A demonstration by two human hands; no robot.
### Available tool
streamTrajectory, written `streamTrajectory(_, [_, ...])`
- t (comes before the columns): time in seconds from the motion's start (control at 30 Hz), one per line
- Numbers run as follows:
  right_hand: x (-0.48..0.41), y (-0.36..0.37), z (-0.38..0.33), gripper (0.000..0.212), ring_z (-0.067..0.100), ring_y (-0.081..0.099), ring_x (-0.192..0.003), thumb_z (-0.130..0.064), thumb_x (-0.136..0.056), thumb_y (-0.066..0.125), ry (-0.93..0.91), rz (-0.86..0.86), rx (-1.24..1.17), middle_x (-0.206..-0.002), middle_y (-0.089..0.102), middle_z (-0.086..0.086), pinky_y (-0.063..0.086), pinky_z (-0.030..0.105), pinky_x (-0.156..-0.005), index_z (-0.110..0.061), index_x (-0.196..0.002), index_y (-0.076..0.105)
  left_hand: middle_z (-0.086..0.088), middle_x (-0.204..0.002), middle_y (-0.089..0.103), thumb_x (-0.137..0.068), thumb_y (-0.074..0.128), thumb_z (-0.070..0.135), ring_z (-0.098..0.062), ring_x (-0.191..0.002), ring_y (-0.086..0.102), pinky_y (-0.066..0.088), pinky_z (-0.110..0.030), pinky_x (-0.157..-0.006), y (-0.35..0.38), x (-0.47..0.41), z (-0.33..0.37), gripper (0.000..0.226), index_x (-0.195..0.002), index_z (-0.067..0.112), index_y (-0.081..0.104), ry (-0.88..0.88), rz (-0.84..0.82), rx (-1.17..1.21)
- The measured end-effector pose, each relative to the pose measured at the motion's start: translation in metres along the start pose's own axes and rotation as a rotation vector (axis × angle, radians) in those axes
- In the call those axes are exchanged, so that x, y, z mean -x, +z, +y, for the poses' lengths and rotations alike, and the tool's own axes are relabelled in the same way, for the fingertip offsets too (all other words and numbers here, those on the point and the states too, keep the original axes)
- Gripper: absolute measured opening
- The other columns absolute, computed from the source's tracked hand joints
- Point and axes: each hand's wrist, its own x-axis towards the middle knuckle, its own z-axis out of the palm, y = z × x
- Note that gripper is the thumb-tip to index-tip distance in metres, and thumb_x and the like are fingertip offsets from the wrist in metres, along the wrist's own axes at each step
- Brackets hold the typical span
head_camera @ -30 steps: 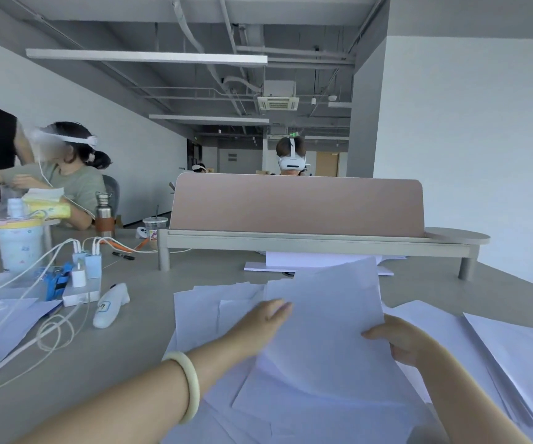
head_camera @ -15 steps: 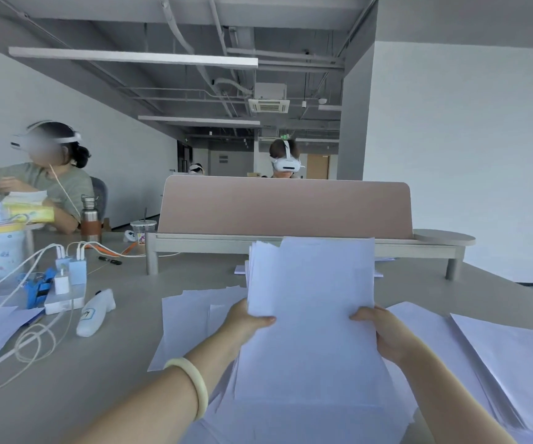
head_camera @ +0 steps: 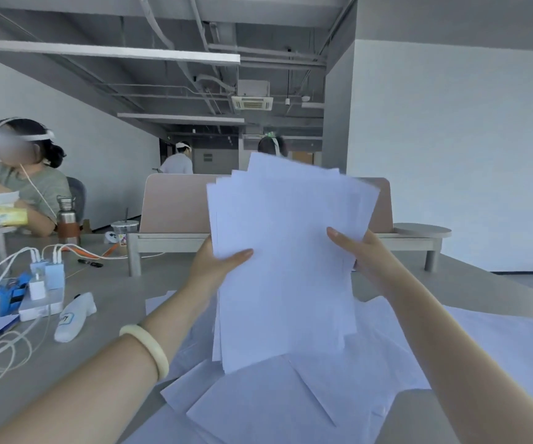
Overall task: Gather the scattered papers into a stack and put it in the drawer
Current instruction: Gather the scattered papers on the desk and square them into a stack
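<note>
Two hands are holding one fanned stack of papers (head_camera: pixel 286 270) upright over the table (head_camera: pixel 117 293): the left hand (head_camera: pixel 215 265) is pinching its left edge, the right hand (head_camera: pixel 366 253) its right. Tapping the bottom edge down, grip loosened, should square the corners. Several loose sheets (head_camera: pixel 274 408) are lying beneath, overlapped beyond counting. No drawer is showing.

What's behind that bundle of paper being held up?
Behind the paper stack, a pink desk divider shows at both sides, and the top of a person's head shows above it. The divider's middle and the rest of that person are covered.
</note>
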Motion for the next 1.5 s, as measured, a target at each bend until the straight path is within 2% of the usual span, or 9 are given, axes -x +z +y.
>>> streamTrajectory(0.17, [0.0,0.016,-0.013,0.036,0.015,0.071,-0.098,-0.036,-0.085,0.068,-0.003,0.084,-0.027,-0.112,0.072,-0.004,0.057,0.022,-0.068,-0.019,-0.117,0.066,0.009,-0.103,0.069,-0.081,0.073,0.012,-0.01,-0.094,0.065,0.05,-0.019,-0.073,0.009,0.002,0.004,0.033,-0.111,0.022,0.062,0.035,0.028,0.011])
streamTrajectory(0.47, [-0.015,0.001,-0.044,0.049,0.013,0.07,-0.101,-0.051,-0.079,0.069,-0.072,0.191,-0.002,-0.111,0.072,-0.006,0.055,0.032,-0.086,-0.023,-0.119,0.062,0.003,-0.113,0.071,-0.073,0.08,0.012,-0.015,-0.1,0.069,0.055,-0.031,-0.084,0.002,-0.01,0.024,0.051,-0.12,0.017,0.061,0.086,-0.019,0.066])
streamTrajectory(0.6, [-0.019,0.01,-0.047,0.048,0.015,0.07,-0.097,-0.054,-0.081,0.065,-0.081,0.121,0.045,-0.108,0.073,-0.004,0.054,0.028,-0.075,-0.021,-0.116,0.064,0.005,-0.111,0.072,-0.064,0.081,0.023,-0.015,-0.101,0.07,0.056,-0.031,-0.083,0.006,-0.011,0.023,0.055,-0.116,0.02,0.063,0.07,-0.096,0.054])
streamTrajectory(0.7, [-0.022,0.019,-0.057,0.075,0.014,0.064,-0.109,-0.072,-0.066,0.065,-0.07,0.133,0.072,-0.119,0.067,-0.008,0.052,0.035,-0.092,-0.027,-0.125,0.056,0.003,-0.112,0.072,-0.064,0.08,0.024,-0.016,-0.101,0.07,0.055,-0.036,-0.086,0.011,-0.013,0.033,0.057,-0.118,0.02,0.061,0.067,-0.129,0.06])
streamTrajectory(0.87, [0.002,0.01,-0.013,0.038,0.003,0.062,-0.09,-0.055,-0.083,0.061,0.056,0.262,-0.067,-0.104,0.063,-0.015,0.047,0.025,-0.068,-0.028,-0.109,0.054,0.001,-0.112,0.072,-0.062,0.08,0.027,-0.019,-0.101,0.07,0.056,-0.035,-0.084,0.003,0.007,-0.006,0.054,-0.113,0.022,0.065,-0.101,-0.063,0.082])
streamTrajectory(1.03, [0.027,0.026,0.054,0.033,0.011,0.072,-0.089,-0.033,-0.089,0.063,0.139,0.263,-0.064,-0.103,0.074,-0.003,0.056,0.02,-0.068,-0.013,-0.116,0.065,0.0,-0.105,0.072,-0.079,0.076,0.019,-0.019,-0.096,0.068,0.053,-0.028,-0.078,0.014,0.029,-0.038,0.027,-0.105,0.02,0.067,-0.174,0.035,0.079])
streamTrajectory(1.17, [0.015,0.022,0.032,0.039,0.013,0.068,-0.104,-0.046,-0.089,0.059,0.126,0.188,-0.133,-0.114,0.071,-0.009,0.054,0.034,-0.089,-0.025,-0.122,0.061,0.009,-0.096,0.071,-0.081,0.073,0.02,-0.009,-0.089,0.067,0.052,-0.026,-0.075,0.02,0.018,-0.016,0.017,-0.096,0.028,0.067,-0.124,0.018,0.031])
streamTrajectory(1.33, [0.02,0.02,0.05,0.031,0.008,0.072,-0.095,-0.042,-0.092,0.056,0.244,0.02,0.007,-0.109,0.073,-0.009,0.055,0.022,-0.069,-0.027,-0.118,0.063,0.007,-0.115,0.067,-0.088,0.065,0.025,-0.013,-0.106,0.064,0.047,-0.026,-0.084,0.013,0.029,-0.04,0.034,-0.121,0.023,0.058,-0.186,-0.078,-0.151])
streamTrajectory(1.5, [0.009,0.003,0.051,0.032,0.016,0.068,-0.087,-0.04,-0.096,0.048,0.28,0.12,0.097,-0.099,0.071,-0.005,0.052,0.026,-0.07,-0.017,-0.111,0.064,-0.003,-0.109,0.068,-0.092,0.059,0.015,-0.019,-0.091,0.064,0.049,-0.024,-0.071,0.009,0.018,-0.033,0.023,-0.114,0.017,0.062,-0.302,-0.099,-0.18])
